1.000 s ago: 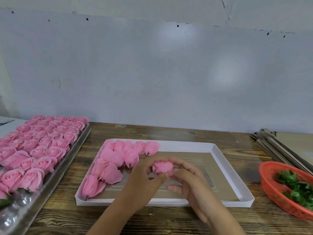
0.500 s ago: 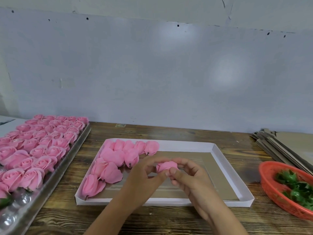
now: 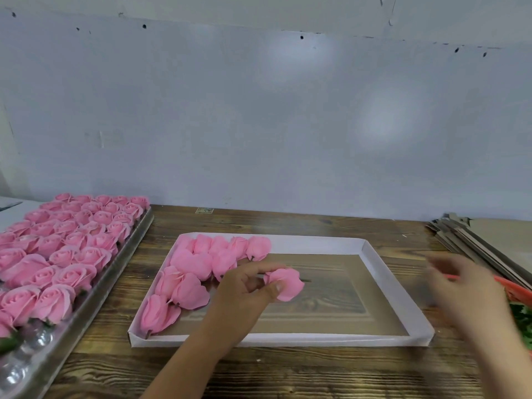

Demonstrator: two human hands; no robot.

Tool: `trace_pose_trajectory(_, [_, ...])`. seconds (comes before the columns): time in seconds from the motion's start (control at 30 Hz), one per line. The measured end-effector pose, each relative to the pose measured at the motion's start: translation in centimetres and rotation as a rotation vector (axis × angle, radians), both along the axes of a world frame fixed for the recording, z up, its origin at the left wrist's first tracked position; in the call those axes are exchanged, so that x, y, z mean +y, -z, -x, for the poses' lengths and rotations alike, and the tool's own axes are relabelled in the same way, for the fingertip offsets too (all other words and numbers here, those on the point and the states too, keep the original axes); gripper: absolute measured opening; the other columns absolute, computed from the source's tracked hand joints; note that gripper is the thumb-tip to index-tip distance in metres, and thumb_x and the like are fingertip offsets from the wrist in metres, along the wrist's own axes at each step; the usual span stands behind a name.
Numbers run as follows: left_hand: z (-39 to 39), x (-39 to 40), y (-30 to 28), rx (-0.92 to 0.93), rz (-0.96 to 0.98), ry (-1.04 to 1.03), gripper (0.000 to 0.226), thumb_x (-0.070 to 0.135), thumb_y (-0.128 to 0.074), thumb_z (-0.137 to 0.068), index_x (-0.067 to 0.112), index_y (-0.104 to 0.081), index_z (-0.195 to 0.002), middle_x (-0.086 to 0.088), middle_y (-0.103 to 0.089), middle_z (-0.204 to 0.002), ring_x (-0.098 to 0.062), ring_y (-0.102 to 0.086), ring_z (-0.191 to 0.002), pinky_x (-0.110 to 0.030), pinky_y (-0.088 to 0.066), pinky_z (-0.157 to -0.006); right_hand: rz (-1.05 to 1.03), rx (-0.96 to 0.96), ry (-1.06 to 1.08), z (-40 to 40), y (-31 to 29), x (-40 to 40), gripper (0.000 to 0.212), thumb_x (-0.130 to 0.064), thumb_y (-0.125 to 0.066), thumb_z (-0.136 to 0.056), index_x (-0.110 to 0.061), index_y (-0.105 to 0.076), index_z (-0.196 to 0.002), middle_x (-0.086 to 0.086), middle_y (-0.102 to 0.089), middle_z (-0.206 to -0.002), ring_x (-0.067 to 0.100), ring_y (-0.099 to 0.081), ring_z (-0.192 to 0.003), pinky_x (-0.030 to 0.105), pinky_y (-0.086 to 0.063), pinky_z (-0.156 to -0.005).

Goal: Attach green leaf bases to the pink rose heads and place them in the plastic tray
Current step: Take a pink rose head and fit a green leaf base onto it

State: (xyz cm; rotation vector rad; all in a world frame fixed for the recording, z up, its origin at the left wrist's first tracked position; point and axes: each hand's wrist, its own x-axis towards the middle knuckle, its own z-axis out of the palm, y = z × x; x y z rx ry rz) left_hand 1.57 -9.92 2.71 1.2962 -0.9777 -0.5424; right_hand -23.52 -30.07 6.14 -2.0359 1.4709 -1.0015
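While the left hand [image 3: 244, 286] pinches a base-less pink rose head [image 3: 285, 283] and the blurred, seemingly empty right hand [image 3: 463, 286] nears the green leaf bases [image 3: 522, 321], the plastic tray [image 3: 37, 358] to its left has pockets unfilled.

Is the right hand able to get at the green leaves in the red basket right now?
Probably yes: the right hand is blurred but already beside the red basket, with nothing between it and the green leaves.

Two bare forearms and hands — no sleeves, gloves, rings or watch showing; the right hand [image 3: 463, 289] is motion-blurred — the left hand [image 3: 244, 292] sharp.
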Motion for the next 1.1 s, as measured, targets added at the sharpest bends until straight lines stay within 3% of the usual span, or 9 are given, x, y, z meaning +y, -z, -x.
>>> trace_pose_trajectory(0.1, [0.1,0.0,0.0,0.006,0.005,0.015,0.036,0.004,-0.073,-0.088,0.038,-0.079,-0.098,0.007,-0.077,-0.108,-0.014,-0.073,-0.099,-0.026,-0.059,-0.079,-0.189,0.162,0.097,4.5,0.7,-4.7,0.011,-0.010,-0.061,-0.089,-0.014,-0.071,-0.087,0.011,-0.066,-0.085,0.028,-0.057,-0.073,0.050,-0.050,-0.073])
trace_pose_trajectory(0.23, [0.2,-0.1,0.1,-0.002,-0.007,0.025,0.038,0.007,-0.074,-0.088,0.043,-0.078,-0.100,0.011,-0.076,-0.107,-0.013,-0.073,-0.100,-0.026,-0.059,-0.078,-0.378,0.578,0.106,6.8,2.8,-9.5,0.027,-0.010,-0.068,-0.087,-0.011,-0.072,-0.114,0.017,-0.064,-0.123,0.031,-0.059,-0.102,0.043,-0.047,-0.100])
trace_pose_trajectory(0.33, [0.2,-0.1,0.1,-0.015,-0.020,0.030,0.036,0.009,-0.074,-0.089,0.042,-0.076,-0.105,0.012,-0.076,-0.108,-0.014,-0.073,-0.100,-0.030,-0.061,-0.080,-0.358,0.776,0.023,6.5,3.5,-10.5,0.028,-0.010,-0.061,-0.088,-0.025,-0.072,-0.109,0.007,-0.065,-0.124,0.024,-0.059,-0.108,0.038,-0.046,-0.102])
trace_pose_trajectory(0.43, [0.2,0.0,0.0,-0.008,-0.019,0.024,0.036,0.012,-0.075,-0.088,0.043,-0.076,-0.104,0.012,-0.076,-0.107,-0.013,-0.073,-0.101,-0.032,-0.061,-0.082,-0.312,0.828,0.025,6.1,3.0,-11.2,0.029,-0.009,-0.059,-0.087,-0.033,-0.074,-0.084,0.000,-0.069,-0.109,0.016,-0.062,-0.092,0.029,-0.052,-0.086])
trace_pose_trajectory(0.53, [0.2,0.1,-0.1,0.000,-0.009,0.022,0.035,0.010,-0.074,-0.088,0.042,-0.077,-0.104,0.010,-0.077,-0.108,-0.013,-0.073,-0.101,-0.027,-0.060,-0.079,-0.301,0.873,0.048,6.0,2.8,-12.1,0.023,-0.014,-0.060,-0.086,-0.030,-0.074,-0.077,-0.005,-0.071,-0.090,0.011,-0.066,-0.079,0.022,-0.054,-0.068])
trace_pose_trajectory(0.63, [0.2,0.1,-0.2,0.006,-0.005,0.019,0.038,0.008,-0.074,-0.089,0.044,-0.078,-0.101,0.009,-0.077,-0.107,-0.013,-0.073,-0.100,-0.025,-0.059,-0.077,-0.319,0.919,0.069,6.4,3.1,-12.3,0.018,-0.017,-0.060,-0.085,-0.028,-0.071,-0.075,-0.006,-0.071,-0.080,0.010,-0.066,-0.075,0.025,-0.056,-0.073])
trace_pose_trajectory(0.77, [0.3,0.0,-0.3,0.001,0.001,0.014,0.039,0.008,-0.074,-0.088,0.046,-0.078,-0.097,0.010,-0.077,-0.107,-0.013,-0.073,-0.099,-0.026,-0.059,-0.077,-0.441,0.882,-0.011,7.0,2.9,-12.4,0.020,-0.026,-0.057,-0.092,-0.028,-0.075,-0.083,-0.006,-0.072,-0.088,0.012,-0.070,-0.083,0.027,-0.057,-0.077])
trace_pose_trajectory(0.9, [0.3,0.1,-0.4,0.005,0.008,0.016,0.040,0.008,-0.074,-0.088,0.047,-0.079,-0.095,0.009,-0.077,-0.107,-0.014,-0.074,-0.099,-0.023,-0.059,-0.074,-0.536,0.842,-0.118,7.4,2.4,-12.2,0.024,-0.013,-0.061,-0.081,-0.027,-0.075,-0.096,0.011,-0.074,-0.100,0.029,-0.074,-0.087,0.043,-0.061,-0.080])
trace_pose_trajectory(1.1, [0.3,0.1,-0.4,0.006,0.001,0.005,0.039,0.008,-0.075,-0.087,0.047,-0.078,-0.093,0.012,-0.077,-0.105,-0.013,-0.074,-0.096,-0.023,-0.059,-0.072,-0.439,0.912,-0.086,6.8,2.2,-11.7,0.034,-0.014,-0.061,-0.074,-0.045,-0.074,-0.073,-0.010,-0.069,-0.095,0.012,-0.068,-0.084,0.028,-0.058,-0.073])
